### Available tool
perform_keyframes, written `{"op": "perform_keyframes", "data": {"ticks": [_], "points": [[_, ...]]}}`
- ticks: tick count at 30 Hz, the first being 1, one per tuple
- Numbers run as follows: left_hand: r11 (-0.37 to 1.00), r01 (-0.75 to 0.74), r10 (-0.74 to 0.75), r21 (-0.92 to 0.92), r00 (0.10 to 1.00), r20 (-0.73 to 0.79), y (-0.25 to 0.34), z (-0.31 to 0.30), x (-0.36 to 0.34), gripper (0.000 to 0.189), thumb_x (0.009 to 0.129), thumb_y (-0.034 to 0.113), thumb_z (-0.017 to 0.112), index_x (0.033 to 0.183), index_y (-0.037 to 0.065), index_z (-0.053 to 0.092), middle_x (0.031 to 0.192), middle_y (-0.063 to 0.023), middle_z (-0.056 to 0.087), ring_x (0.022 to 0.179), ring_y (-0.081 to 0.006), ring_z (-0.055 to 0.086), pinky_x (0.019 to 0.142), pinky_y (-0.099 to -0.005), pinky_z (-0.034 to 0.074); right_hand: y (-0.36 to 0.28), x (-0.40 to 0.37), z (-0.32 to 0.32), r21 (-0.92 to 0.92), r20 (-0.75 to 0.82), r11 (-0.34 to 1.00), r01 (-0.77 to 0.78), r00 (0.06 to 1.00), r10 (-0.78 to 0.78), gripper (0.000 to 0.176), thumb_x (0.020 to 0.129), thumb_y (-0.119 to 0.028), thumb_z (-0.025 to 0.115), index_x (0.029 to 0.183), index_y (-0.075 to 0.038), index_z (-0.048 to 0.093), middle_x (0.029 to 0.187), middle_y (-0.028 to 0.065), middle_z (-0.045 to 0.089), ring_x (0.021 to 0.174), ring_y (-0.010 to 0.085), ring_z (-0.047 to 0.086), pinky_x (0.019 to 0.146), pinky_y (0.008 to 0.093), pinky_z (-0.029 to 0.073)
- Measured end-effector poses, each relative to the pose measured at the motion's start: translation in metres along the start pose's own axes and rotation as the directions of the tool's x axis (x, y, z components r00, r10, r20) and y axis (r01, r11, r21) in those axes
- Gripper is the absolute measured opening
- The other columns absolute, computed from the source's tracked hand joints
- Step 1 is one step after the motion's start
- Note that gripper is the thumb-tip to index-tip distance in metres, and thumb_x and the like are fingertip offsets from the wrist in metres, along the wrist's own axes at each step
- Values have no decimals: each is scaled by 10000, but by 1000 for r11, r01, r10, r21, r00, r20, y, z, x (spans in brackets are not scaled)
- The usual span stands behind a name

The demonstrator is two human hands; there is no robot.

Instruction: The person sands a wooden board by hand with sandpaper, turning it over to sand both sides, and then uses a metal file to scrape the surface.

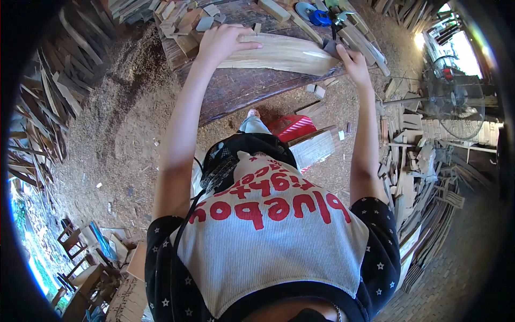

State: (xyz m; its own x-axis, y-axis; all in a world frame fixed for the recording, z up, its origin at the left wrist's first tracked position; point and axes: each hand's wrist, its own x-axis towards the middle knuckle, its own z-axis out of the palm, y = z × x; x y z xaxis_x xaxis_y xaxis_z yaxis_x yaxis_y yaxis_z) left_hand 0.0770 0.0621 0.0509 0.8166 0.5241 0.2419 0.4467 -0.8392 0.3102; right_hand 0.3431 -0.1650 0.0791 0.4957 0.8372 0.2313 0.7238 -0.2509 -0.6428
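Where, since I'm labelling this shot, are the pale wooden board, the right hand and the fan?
Pale wooden board [281, 53]: head view, middle of its face.
Right hand [354, 63]: head view, its back.
Fan [457, 99]: head view, its wire guard.

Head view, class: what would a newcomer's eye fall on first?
Probably the white shirt front with its big upside-down red lettering, filling the lower middle. Then, at the top, the left hand and right hand at opposite ends of a pale board over a dark worktable. A wire-caged fan stands far right.
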Motion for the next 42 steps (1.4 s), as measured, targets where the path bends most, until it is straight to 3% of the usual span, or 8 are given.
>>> {"op": "perform_keyframes", "data": {"ticks": [9,17,21,28,34,38,40,42], "points": [[996,-88,86,-24,994,-70,-3,0,-10,681,655,743,603,1088,225,692,1122,-31,658,938,-267,657,829,-377,521,-84,6,62,-109,218,987,118,972,-92,567,877,-567,495,841,-41,704,760,193,661,731,336,644,713,403,476],[992,-127,126,-15,990,-68,1,-5,-17,574,740,676,575,1106,245,678,1127,-2,648,950,-258,645,826,-371,521,-1,-11,8,-99,-37,984,-151,988,148,521,865,-516,576,916,-17,718,705,145,663,673,157,605,650,329,466],[991,-61,55,-122,997,-48,-5,2,-11,521,900,611,378,1047,226,696,981,-84,670,897,-289,647,791,-396,519,-73,-17,78,22,8,977,210,978,-211,419,881,-480,571,952,-98,728,966,121,701,904,274,672,835,349,492],[982,63,-47,-180,995,88,-6,-11,-11,734,930,635,67,1050,297,707,820,-186,658,889,-391,621,854,-435,489,-17,-26,12,-106,84,976,-188,977,198,417,897,-440,568,956,-56,720,989,121,697,840,212,673,779,304,489],[893,17,-21,-449,1000,-3,-12,-4,-5,837,881,678,-46,1194,304,635,1080,-122,665,1118,-280,567,1077,-436,334,-55,-29,55,-59,-16,996,73,997,-74,392,886,-431,572,923,-72,726,1014,89,695,912,226,684,786,316,516],[626,87,-15,-775,995,99,-30,-4,3,487,985,467,335,1233,153,613,1243,-123,589,1369,-327,279,1154,-421,137,-94,-16,89,-93,92,972,215,974,-207,465,886,-524,516,929,-114,733,882,139,696,800,279,682,739,341,511],[721,-38,109,-692,992,60,-28,-3,4,940,849,703,-81,1209,209,633,1115,-102,658,1142,-252,558,1101,-447,302,-87,-18,68,-118,114,987,107,989,-94,476,883,-529,520,933,-105,732,827,144,692,756,268,678,712,340,507],[677,-49,125,-734,991,49,-31,-2,4,959,852,697,-88,1211,170,629,1124,-104,654,1145,-251,556,1102,-440,301,-56,-21,36,-124,97,991,-40,994,52,483,879,-524,530,931,-89,732,740,154,680,691,245,669,671,335,499]]}}
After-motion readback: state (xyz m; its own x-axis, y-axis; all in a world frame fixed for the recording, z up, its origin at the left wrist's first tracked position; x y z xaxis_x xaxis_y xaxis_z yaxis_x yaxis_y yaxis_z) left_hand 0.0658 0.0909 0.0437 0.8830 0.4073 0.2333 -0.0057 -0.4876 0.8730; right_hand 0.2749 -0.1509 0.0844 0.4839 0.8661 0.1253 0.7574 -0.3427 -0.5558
